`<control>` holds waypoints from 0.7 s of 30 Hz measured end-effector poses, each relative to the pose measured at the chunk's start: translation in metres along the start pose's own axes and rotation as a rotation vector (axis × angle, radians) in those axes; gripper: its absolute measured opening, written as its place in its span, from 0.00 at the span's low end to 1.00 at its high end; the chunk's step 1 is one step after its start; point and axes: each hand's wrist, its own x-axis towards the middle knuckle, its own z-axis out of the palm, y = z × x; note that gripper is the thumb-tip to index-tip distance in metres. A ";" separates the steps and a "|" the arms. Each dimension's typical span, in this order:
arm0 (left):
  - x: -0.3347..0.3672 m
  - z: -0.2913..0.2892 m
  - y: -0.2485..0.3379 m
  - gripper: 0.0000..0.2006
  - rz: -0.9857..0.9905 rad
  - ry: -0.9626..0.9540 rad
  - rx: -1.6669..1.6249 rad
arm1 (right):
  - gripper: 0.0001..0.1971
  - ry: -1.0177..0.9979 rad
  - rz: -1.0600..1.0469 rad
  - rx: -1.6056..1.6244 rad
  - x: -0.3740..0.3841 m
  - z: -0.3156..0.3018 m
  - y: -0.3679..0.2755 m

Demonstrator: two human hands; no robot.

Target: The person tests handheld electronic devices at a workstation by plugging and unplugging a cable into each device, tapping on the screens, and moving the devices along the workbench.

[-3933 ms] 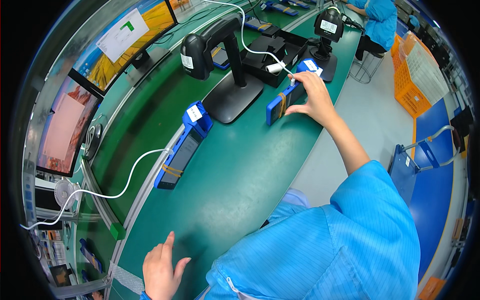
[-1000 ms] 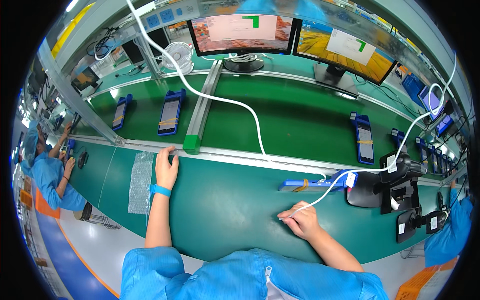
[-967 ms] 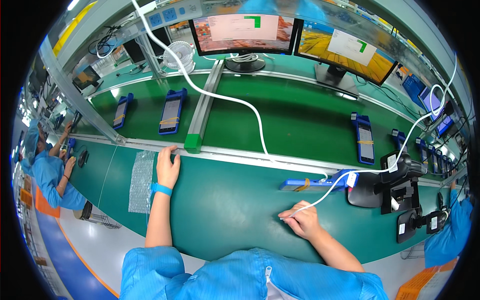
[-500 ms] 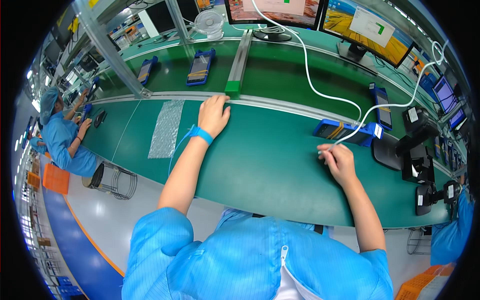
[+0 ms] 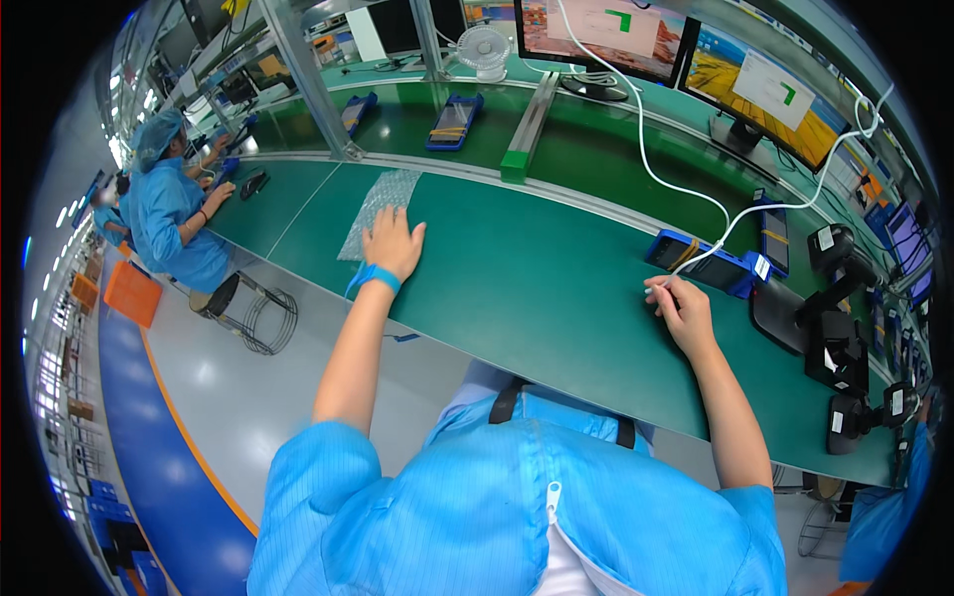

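My left hand, with a blue wrist strap, lies flat with its fingers apart at the right edge of a sheet of bubble wrap on the green tabletop. Pinched between the fingers of my right hand is the end of a white cable; its tip is mostly hidden. Just beyond this hand, a blue-cased handheld device with yellow bands rests on its long side. The hand and the device look slightly apart.
Black stands occupy the right end. Behind a metal rail, more handheld devices lie on a green surface. Two monitors and a white fan stand at the back. A co-worker in blue works at the left.
My left hand has come back from the rail to the bubble wrap. The right hand keeps its pinch on the cable near the device. The view has turned to the left.
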 end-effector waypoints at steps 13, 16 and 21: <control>0.015 0.014 -0.033 0.21 0.045 0.059 -0.077 | 0.04 -0.149 -0.103 0.074 -0.001 -0.007 -0.001; 0.034 0.006 -0.021 0.18 0.058 0.060 -0.018 | 0.04 -0.146 -0.104 0.070 -0.001 -0.009 -0.002; 0.038 0.007 -0.019 0.16 0.033 0.040 0.008 | 0.02 -0.187 -0.169 0.070 0.004 -0.013 -0.005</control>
